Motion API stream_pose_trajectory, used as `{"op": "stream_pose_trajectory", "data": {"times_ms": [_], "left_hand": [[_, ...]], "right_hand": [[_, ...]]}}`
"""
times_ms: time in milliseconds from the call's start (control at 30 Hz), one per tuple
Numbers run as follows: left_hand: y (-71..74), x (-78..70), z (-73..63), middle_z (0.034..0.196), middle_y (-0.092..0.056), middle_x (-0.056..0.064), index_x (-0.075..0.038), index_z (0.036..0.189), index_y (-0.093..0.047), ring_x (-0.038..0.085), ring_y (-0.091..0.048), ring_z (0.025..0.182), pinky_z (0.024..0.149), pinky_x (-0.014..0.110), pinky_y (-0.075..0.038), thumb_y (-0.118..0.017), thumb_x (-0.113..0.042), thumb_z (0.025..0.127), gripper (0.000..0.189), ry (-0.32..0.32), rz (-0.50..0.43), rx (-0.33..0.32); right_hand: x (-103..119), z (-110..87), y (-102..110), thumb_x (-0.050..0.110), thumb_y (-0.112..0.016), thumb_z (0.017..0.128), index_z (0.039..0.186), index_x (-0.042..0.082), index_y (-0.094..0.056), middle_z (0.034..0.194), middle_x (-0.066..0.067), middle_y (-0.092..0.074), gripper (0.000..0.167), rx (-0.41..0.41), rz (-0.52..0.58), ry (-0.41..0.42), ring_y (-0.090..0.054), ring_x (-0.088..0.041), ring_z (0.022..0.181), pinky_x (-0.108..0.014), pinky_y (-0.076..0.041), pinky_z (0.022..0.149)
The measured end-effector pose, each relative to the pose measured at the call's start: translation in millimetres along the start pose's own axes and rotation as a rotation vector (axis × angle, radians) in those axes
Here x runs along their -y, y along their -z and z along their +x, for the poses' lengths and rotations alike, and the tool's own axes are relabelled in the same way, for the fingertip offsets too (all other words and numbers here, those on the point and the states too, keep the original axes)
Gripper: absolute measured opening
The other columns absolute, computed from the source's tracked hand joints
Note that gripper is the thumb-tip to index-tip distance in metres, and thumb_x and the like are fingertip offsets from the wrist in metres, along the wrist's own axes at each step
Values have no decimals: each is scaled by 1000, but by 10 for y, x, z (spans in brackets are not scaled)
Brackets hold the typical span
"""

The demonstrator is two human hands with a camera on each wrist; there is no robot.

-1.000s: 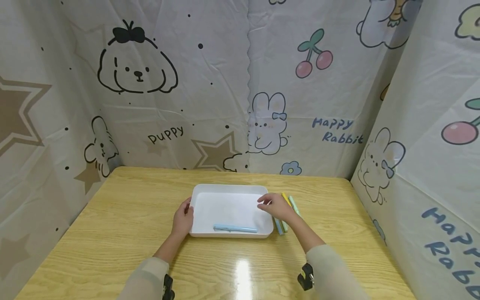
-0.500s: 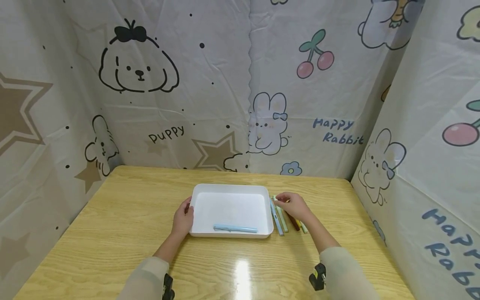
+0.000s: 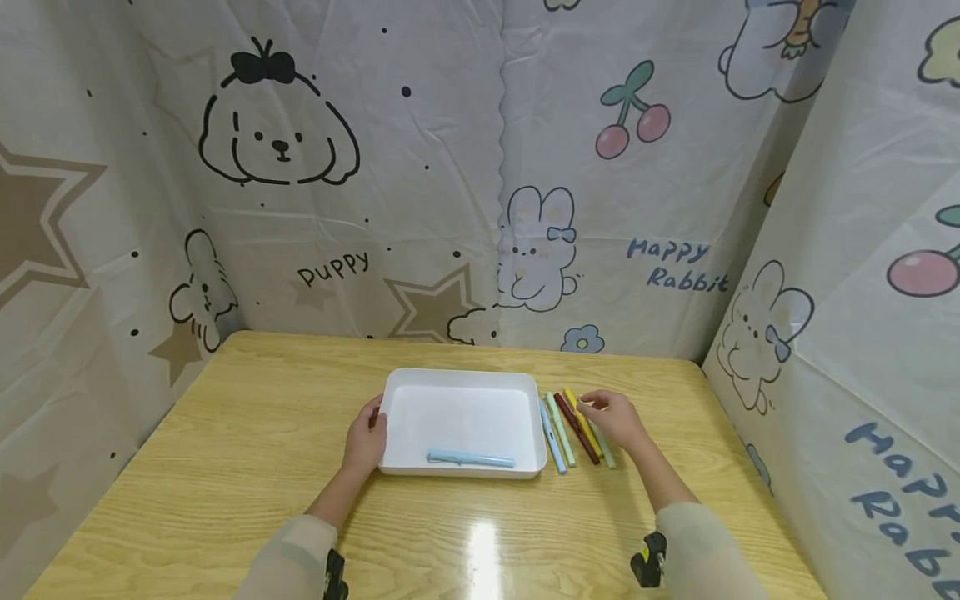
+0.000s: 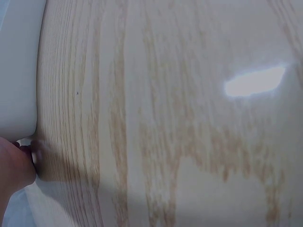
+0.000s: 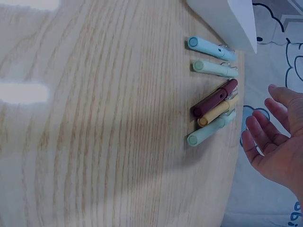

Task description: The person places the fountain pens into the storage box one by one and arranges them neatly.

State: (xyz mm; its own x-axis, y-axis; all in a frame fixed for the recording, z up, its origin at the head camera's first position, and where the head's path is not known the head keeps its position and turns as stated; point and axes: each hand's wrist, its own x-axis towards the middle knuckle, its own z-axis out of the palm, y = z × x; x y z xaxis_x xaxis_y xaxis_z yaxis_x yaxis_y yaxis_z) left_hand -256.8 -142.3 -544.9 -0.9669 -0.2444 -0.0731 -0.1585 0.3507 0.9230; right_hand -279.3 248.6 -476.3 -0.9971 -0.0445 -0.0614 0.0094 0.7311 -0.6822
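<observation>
A white rectangular tray [image 3: 457,412] stands on the table, with one light blue capped pen [image 3: 472,457] lying inside along its near wall. My left hand [image 3: 366,440] grips the tray's left side. To the tray's right lie several capped pens: a light blue pen [image 3: 553,437], a pale green pen [image 3: 561,431], a dark red pen [image 5: 214,99], a yellow pen [image 5: 218,111] and another pale green pen [image 5: 210,128]. Over the far ends of the rightmost pens is my right hand [image 3: 617,419], its fingers loosely bent and holding nothing.
The wood-grain table [image 3: 300,392] ends at a printed cloth [image 3: 420,208] hanging behind it and along both sides. Light glares off the tabletop near the front.
My right hand has moved right, from over the tray's right wall to over the right-hand pens, uncovering the dark red and yellow ones. The left hand and the tray stay put.
</observation>
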Motion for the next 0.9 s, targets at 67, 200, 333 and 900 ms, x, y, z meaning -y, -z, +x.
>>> {"op": "stream_pose_trajectory", "data": {"times_ms": [67, 200, 333, 900], "left_hand": [[0, 5, -1, 133, -48, 22, -7, 143, -36, 32, -47, 116, 99, 46, -40, -35, -12, 100, 43, -1, 1, -1], [2, 11, -5, 133, -48, 22, -7, 143, -36, 32, -47, 117, 99, 46, -40, -35, -12, 100, 44, -5, 1, -2], [2, 5, -11, 134, -48, 22, -7, 143, -37, 32, -47, 118, 99, 46, -40, -36, -13, 100, 44, -8, 2, -5], [18, -20, -23, 134, -48, 22, -6, 143, -36, 32, -47, 118, 99, 46, -40, -35, -13, 100, 44, -15, -2, 3]], "right_hand": [[-35, -3, 5, 23, -56, 93, 115, -2, -62, 110, -22, -60, 34, -4, -2, -10, -57, -31, 96, -37, -48, 74], [-105, 2, -1, 23, -56, 93, 118, -4, -60, 115, -24, -59, 37, -4, 6, -34, -55, -36, 104, -45, -48, 83], [-191, 19, -22, 24, -56, 93, 121, -4, -58, 120, -25, -57, 40, -8, 23, -60, -53, -38, 110, -49, -46, 88], [-439, 13, -166, 25, -57, 91, 119, -5, -59, 110, -24, -59, 41, -59, 69, -178, -55, -30, 96, -34, -47, 74]]}}
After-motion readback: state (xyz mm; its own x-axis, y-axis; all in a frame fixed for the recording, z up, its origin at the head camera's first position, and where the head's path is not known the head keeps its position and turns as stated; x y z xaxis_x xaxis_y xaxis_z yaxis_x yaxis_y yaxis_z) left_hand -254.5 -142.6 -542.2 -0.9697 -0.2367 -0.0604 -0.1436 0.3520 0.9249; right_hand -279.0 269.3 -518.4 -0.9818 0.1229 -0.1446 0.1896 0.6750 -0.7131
